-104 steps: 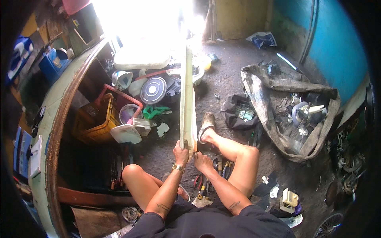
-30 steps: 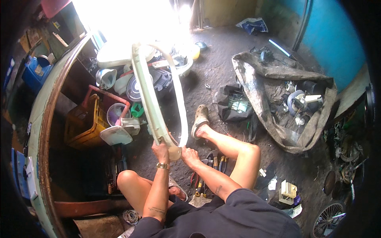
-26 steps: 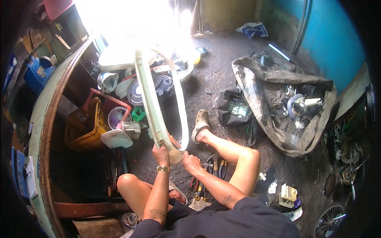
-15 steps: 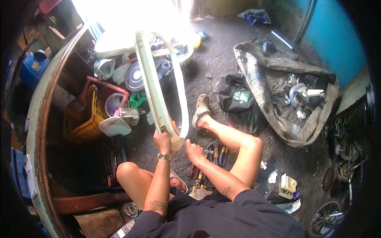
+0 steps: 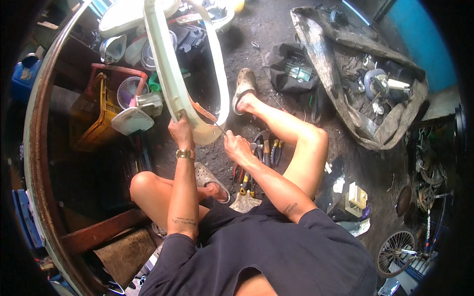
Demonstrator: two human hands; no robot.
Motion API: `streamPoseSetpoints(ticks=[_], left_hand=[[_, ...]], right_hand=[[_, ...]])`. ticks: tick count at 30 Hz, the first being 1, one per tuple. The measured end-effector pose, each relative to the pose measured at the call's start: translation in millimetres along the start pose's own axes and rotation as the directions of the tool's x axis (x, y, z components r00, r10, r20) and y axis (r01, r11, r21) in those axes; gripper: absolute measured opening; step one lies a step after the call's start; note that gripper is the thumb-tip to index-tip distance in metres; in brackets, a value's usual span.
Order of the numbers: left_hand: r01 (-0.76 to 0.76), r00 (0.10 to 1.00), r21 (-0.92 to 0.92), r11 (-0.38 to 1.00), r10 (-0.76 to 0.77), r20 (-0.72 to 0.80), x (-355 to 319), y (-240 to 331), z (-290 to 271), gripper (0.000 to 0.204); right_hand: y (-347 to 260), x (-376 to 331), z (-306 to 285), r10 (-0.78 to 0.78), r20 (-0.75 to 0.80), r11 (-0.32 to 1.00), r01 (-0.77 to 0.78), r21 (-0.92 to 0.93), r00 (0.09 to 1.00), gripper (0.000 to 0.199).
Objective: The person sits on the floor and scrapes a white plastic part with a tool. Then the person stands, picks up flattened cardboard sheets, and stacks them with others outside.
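Note:
A long, pale plastic frame [image 5: 170,64], shaped like a stretched loop, tilts up and away in front of me. My left hand [image 5: 181,133] is closed round its near left edge. An orange-brown strip [image 5: 201,111] shows along the inside of the frame's near end. In my right hand [image 5: 238,149] is a thin dark shaft [image 5: 221,129], perhaps a screwdriver; its tip reaches the frame's near right corner, and its handle is hidden in my fist. Just beyond that hand, pliers and other hand tools [image 5: 267,150] lie on the ground between my legs.
On the left stand a yellow crate [image 5: 106,121], a red-framed item and white plastic parts [image 5: 132,121]. A black bag [image 5: 291,74] and a large dirty sack [image 5: 323,84] with scrap lie to the right. A spoked wheel [image 5: 396,252] rests at lower right.
My view has tipped down, so the scene sits higher. The frame stays in my left hand and swings slightly leftward. The thin shaft now shows between my right hand and the frame.

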State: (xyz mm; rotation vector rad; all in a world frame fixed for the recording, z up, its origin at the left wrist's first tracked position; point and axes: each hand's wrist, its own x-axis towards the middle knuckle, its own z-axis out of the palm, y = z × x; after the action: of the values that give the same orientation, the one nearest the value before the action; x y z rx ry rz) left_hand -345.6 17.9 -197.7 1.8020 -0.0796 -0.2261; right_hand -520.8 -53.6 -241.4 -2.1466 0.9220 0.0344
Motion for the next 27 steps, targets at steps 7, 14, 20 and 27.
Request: streamPoseSetpoints(ticks=[7,14,20,27], left_hand=[[0.017,0.999,-0.052,0.999,-0.016,0.031,-9,14,8,0.029],[0.027,0.999,-0.013,1.0,-0.026,0.035,-13,17,5,0.029],[-0.119,0.99,0.094,0.988,0.111,0.087,-13,-2,-1,0.033],[-0.237,0.967,0.036,0.971,0.232,0.109,-32,-6,-3,0.029]], right_hand=[[-3,2,7,-0.023,-0.049,0.999,0.025,0.028,0.999,0.028],[63,-46,31,0.099,-0.017,0.994,-0.1,-0.046,0.995,0.033],[32,-16,14,0.001,-0.289,0.994,0.03,0.104,0.957,0.059],[-65,66,-71,-0.351,-0.064,0.909,0.356,0.215,0.934,0.028]])
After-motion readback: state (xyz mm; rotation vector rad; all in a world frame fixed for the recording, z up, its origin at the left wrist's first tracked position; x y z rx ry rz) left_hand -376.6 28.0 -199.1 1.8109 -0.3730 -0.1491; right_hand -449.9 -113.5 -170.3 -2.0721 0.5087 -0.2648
